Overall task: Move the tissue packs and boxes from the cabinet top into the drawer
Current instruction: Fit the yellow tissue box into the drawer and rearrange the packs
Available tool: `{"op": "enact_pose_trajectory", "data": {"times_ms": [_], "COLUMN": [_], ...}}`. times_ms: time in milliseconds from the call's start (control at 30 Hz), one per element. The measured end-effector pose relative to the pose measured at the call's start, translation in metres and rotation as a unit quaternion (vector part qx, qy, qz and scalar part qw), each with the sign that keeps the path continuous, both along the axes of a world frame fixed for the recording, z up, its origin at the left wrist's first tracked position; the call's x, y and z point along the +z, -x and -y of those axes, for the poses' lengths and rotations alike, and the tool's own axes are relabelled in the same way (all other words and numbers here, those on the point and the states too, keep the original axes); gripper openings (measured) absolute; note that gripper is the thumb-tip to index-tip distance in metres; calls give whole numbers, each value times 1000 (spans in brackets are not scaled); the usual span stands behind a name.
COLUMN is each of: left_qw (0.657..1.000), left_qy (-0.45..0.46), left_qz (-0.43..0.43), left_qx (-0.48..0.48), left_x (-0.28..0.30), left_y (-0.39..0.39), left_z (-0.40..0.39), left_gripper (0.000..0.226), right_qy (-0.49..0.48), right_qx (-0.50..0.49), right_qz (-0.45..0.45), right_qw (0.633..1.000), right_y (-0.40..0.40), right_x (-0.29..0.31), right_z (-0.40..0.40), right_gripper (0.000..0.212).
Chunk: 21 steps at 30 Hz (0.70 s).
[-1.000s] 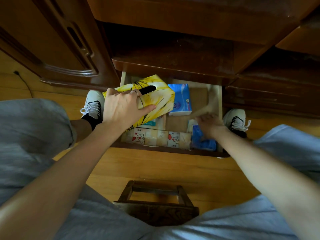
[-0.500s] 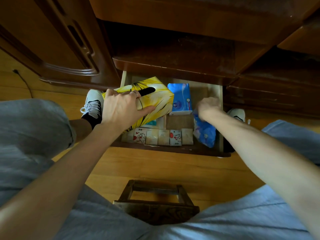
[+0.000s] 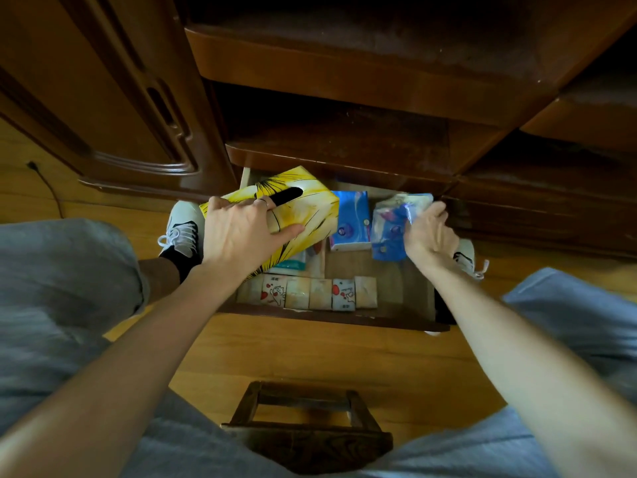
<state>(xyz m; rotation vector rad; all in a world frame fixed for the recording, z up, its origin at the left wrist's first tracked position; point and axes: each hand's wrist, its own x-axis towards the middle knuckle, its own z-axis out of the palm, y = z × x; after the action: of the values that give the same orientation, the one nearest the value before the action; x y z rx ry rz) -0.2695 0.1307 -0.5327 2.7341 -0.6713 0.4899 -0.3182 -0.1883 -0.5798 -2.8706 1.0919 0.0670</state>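
Head view: my left hand [image 3: 241,232] grips the yellow tissue box [image 3: 296,215], tilted over the drawer's [image 3: 344,317] left side. My right hand [image 3: 429,232] pinches a blue soft pack [image 3: 393,229], which hangs over the right side.

Risk, my judgement: the tilted box could land on the packs beneath and keep the drawer from shutting.

Count: one yellow box; two blue packs, the second [image 3: 351,219] lying inside; six small packs [image 3: 310,293] along the front.
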Motion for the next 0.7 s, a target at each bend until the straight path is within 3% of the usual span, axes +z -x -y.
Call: {"op": "enact_pose_trajectory", "data": {"times_ms": [100,167,300,367,500,600,633,700], "left_qw": [1000,1000,1000,1000,998,998,997,992], "left_qy": [-7,-17,-15,-12,-38,-58,-68,-103], "left_qz": [-7,-10,-3,-11,-15,-20,-28,-58], "left_qx": [9,19,23,24,39,33,33,32], "left_x": [-2,-5,-10,-11,-12,-18,-20,-26], "left_y": [1,2,4,5,3,1,0,-2], "left_z": [-1,-3,-6,-7,-6,-7,-7,-6], "left_gripper": [59,60,61,62,57,60,62,68], "right_qy": [-6,-13,7,21,91,103,88,27], "right_qx": [-32,-24,66,96,266,461,482,432], "right_qz": [91,127,30,19,114,32,-20,-104], "right_qw": [995,992,997,995,953,881,871,895], "right_y": [-1,-9,-20,-15,3,-6,-12,-26], "right_x": [-17,-25,-48,-55,-61,-62,-62,-59], "right_z": [-9,-15,-19,-16,-15,-27,-31,-32], "right_gripper": [28,33,84,97,76,67,74,102]}}
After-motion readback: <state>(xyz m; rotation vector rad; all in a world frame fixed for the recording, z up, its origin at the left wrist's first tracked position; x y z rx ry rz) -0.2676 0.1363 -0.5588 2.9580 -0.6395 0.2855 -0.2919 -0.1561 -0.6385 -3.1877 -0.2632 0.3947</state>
